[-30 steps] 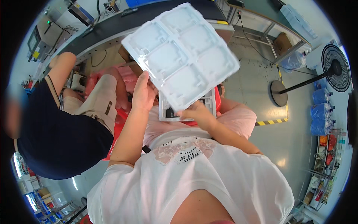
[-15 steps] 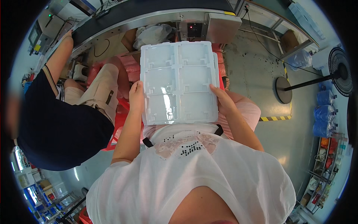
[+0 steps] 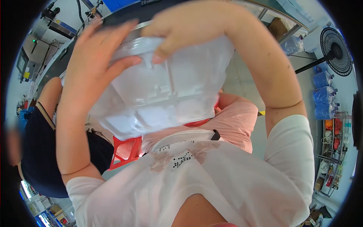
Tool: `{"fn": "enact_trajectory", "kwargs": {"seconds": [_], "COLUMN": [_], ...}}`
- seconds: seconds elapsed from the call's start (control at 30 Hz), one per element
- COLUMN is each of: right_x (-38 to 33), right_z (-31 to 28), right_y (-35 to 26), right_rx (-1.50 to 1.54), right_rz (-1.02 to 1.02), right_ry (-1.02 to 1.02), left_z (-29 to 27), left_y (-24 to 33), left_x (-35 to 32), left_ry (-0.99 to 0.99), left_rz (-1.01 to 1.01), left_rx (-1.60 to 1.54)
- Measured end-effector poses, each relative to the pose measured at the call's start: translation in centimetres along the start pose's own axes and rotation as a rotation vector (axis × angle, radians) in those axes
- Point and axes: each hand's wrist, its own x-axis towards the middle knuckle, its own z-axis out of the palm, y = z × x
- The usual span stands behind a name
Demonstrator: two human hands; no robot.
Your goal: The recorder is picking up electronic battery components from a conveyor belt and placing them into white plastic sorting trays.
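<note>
One white, moulded plastic tray is being held tilted above the person's pink-clad lap. The bare right hand is gripping its upper edge, thumb on the near face. The bare left hand is overlapping its left side, fingers parted; whether it is gripping cannot be told. A black, round-headed fan is standing well apart, at right.

Clock centred on tray, before wearer's torso: long bench, 11 o'clock; co-worker, 8; fan, between 2 and 3; bottles, 3, between fan and shelf rack, 4.
</note>
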Motion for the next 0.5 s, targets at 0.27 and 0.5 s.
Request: {"fn": "enact_trajectory", "kwargs": {"seconds": [0.27, 0.5], "right_x": [-0.6, 7.0], "right_z": [-7.9, -0.1], "right_y": [14.2, 29.1], "right_rx": [0.053, -0.065], "right_rz": [0.638, 1.192], "right_ry": [1.15, 0.746], "left_z": [15.8, 27.7], "left_y": [-3.2, 3.1], "left_x": [-13.6, -20.2], "left_ry": [0.015, -0.082], "left_rz": [-1.041, -1.182], "left_rx": [-1.074, -1.212]}}
